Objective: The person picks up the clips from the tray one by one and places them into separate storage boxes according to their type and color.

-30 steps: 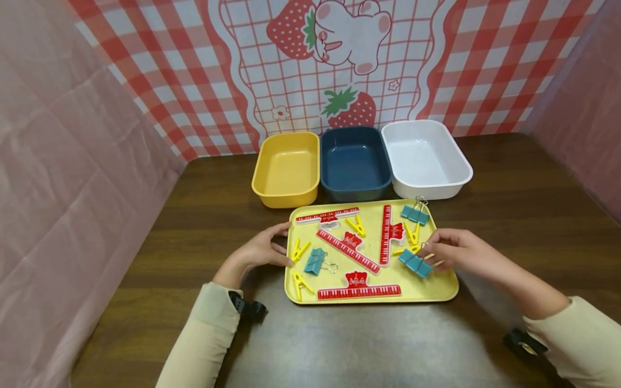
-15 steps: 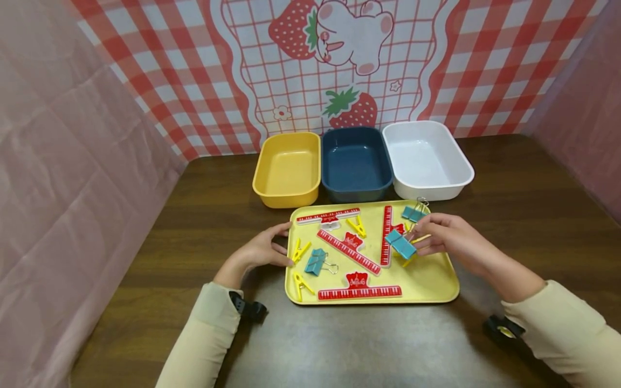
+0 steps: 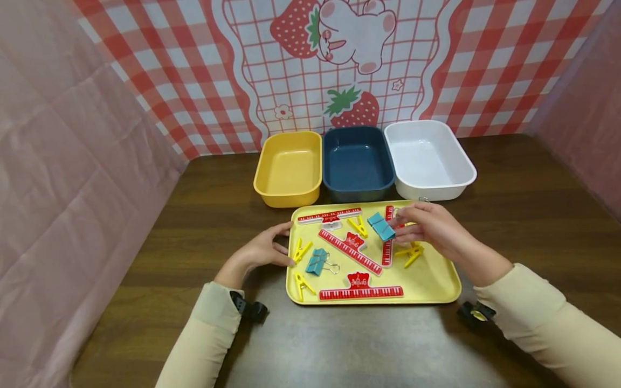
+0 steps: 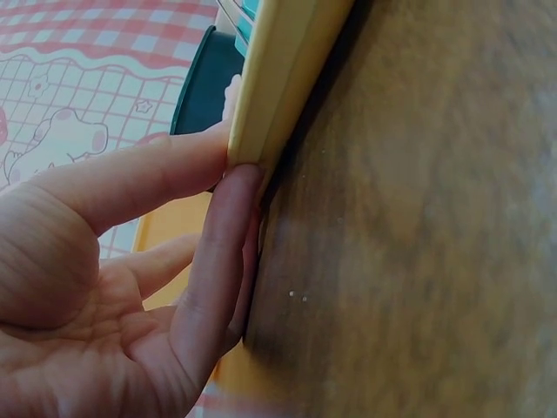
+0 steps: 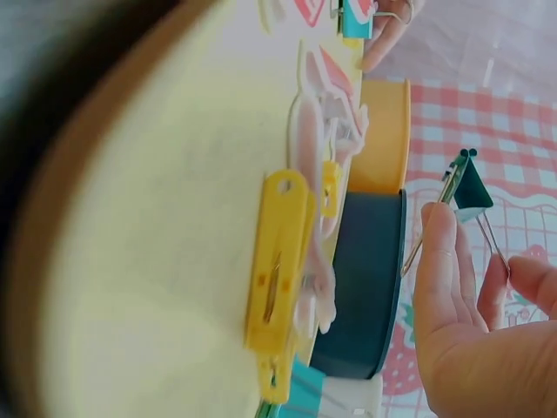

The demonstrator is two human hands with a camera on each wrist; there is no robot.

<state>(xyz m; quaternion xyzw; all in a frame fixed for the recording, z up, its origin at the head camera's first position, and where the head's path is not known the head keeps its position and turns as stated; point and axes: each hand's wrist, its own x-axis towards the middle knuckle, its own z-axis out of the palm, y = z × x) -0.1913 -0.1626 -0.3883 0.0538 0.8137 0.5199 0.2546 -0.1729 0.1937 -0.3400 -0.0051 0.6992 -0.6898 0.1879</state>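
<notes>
"Checked backdrop [image 3: 194,108] behind, brown table [image 3: 218,215] below. Where's the held clip?"

"Above the yellow tray [image 3: 436,283], toward its twelve o'clock. The right hand [image 3: 436,231] pinches that teal binder clip [image 3: 381,226] at its own nine o'clock; from the left hand [image 3: 264,248] it's near three."

"And the left?"

"Fingers loosely spread, tips touching the tray's rim at nine."

"How's the clip pinched?"

"By its wire handles, finger on one, thumb at the other. The right wrist view shows that; the head view barely does. It also catches another teal clip [image 5: 300,379], mostly hidden from the head."

"Counts?"

"Three teal clips, held one included. Four red piano-print clips [image 3: 350,251]. Four yellow clips [image 5: 280,244] from the head; what the hand covers, I can't tell. Three bins: yellow bin [image 3: 291,200] at eleven, blue bin [image 3: 359,196] at twelve, white bin [image 3: 432,193] at one."
</notes>
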